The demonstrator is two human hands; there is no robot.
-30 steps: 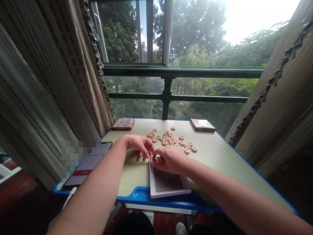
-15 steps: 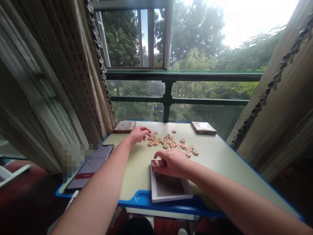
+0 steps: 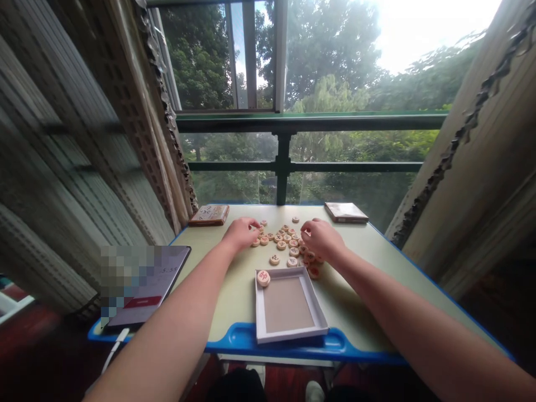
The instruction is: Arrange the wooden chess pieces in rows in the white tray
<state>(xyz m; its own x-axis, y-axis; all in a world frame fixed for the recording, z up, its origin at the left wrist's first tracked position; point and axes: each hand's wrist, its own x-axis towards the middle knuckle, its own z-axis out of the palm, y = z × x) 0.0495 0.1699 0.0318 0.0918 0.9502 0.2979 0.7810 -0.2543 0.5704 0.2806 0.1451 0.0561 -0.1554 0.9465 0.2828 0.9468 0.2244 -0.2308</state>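
Round wooden Chinese chess pieces with red and dark characters lie in a loose cluster mid-table. At the cluster's left edge is my left hand, its fingers curved and apart, with no piece visible in them. My right hand reaches over the right side, fingers bent down and apart, partly covering several pieces. Whether its fingertips touch a piece is hard to see. Closer to me sits a shallow white box tray. One red-marked chess piece is in its far left corner.
A patterned box lies at the far left of the table, and a flat pale box at the far right. A phone with a white cable rests at the left edge. The table has a blue rim; curtains flank the window.
My right hand has left the red-marked piece in the tray's corner and moved forward to the cluster. Two pieces now lie nearer the tray. My left hand stays at the cluster's left.
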